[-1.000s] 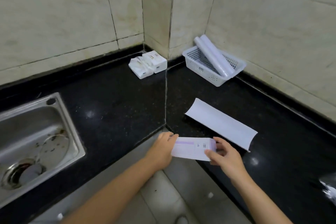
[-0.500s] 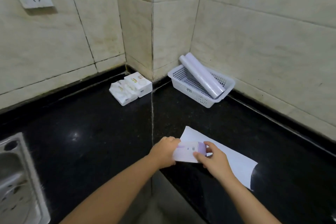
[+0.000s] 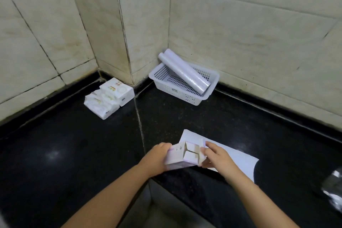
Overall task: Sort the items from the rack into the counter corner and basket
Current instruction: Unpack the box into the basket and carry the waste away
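Purple-and-white carton point(image 3: 182, 156), end flaps open, held just above the black counter's point(image 3: 74, 153) inner edge: left hand point(image 3: 157, 157) wrapped round its closed end, right hand point(image 3: 216, 156) pinching the open end. Curled white sheet point(image 3: 238, 161) beneath. Probably mid-handling before placement; next, tuck flaps, carry toward white basket point(image 3: 177, 91) holding rolls point(image 3: 185, 71), or tissue packs point(image 3: 109, 96) in the corner.

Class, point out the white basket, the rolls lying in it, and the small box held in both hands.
white basket point(image 3: 176, 93), head view, front wall.
rolls point(image 3: 185, 71), head view, middle of upper roll.
small box point(image 3: 175, 156), head view, left side panel.
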Action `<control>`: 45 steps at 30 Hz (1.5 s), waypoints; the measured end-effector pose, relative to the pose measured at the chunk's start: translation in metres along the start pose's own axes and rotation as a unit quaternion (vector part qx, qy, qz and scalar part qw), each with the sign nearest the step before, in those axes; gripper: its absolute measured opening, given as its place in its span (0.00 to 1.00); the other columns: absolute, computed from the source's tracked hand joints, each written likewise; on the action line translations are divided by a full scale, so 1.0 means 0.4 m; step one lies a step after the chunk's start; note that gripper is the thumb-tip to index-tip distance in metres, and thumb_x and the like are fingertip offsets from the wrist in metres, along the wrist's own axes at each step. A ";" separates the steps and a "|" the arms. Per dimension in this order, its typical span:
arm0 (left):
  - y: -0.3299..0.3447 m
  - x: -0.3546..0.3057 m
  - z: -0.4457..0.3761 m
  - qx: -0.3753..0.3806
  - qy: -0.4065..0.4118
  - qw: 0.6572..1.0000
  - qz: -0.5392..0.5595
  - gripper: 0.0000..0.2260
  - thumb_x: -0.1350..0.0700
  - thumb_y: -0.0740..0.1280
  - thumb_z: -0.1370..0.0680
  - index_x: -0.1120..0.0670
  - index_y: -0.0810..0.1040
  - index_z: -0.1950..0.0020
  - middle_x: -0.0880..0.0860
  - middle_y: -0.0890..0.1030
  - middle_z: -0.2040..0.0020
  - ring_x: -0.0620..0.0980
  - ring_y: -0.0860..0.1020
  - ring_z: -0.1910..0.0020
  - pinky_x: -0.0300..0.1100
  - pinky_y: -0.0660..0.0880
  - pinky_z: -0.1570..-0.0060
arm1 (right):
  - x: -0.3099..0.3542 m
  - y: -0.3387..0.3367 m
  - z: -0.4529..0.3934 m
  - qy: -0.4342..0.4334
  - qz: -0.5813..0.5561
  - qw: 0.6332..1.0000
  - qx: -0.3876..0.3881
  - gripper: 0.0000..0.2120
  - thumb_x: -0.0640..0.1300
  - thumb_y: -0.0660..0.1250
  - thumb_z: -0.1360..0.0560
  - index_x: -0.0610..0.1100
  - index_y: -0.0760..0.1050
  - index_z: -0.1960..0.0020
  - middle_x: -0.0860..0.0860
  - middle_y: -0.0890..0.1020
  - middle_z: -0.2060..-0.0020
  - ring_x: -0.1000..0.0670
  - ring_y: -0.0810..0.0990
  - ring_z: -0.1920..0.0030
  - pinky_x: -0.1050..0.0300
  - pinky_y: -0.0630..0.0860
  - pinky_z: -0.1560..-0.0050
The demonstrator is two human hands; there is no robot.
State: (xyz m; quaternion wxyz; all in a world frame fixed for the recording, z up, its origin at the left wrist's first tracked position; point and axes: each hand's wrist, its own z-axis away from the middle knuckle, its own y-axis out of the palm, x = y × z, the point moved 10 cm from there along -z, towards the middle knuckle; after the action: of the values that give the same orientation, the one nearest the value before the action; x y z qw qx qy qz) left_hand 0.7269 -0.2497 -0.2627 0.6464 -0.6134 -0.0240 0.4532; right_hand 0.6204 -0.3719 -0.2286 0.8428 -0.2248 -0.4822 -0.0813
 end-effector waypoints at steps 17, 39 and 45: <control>-0.011 0.002 0.004 0.068 0.026 0.996 -0.049 0.11 0.63 0.61 0.27 0.58 0.76 0.46 0.55 0.77 0.48 0.54 0.75 0.45 0.43 0.72 0.47 | 0.080 0.033 0.048 -0.234 0.426 0.869 -0.092 0.08 0.33 0.61 0.30 0.43 0.74 0.59 0.49 0.81 0.56 0.47 0.79 0.50 0.48 0.55 0.28; -0.022 -0.039 0.008 0.012 0.040 0.999 -0.027 0.21 0.48 0.69 0.30 0.58 0.73 0.42 0.54 0.76 0.44 0.51 0.74 0.46 0.39 0.68 0.52 | 0.025 0.034 0.108 -0.247 0.327 0.912 -0.023 0.09 0.36 0.65 0.28 0.38 0.80 0.49 0.42 0.84 0.52 0.43 0.80 0.50 0.57 0.72 0.51; -0.037 -0.006 0.027 -0.014 0.015 1.000 0.004 0.25 0.54 0.73 0.31 0.60 0.71 0.38 0.57 0.74 0.40 0.51 0.71 0.43 0.37 0.64 0.50 | 0.059 0.056 0.103 -0.254 0.312 0.914 -0.060 0.09 0.34 0.61 0.26 0.35 0.79 0.51 0.38 0.83 0.56 0.39 0.78 0.52 0.52 0.72 0.52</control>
State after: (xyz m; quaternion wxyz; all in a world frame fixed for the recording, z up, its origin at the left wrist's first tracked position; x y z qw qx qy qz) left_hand 0.7273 -0.2406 -0.2468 0.6358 -0.6295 -0.0179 0.4463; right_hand 0.6089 -0.3313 -0.1974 0.6595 -0.4271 -0.5793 0.2170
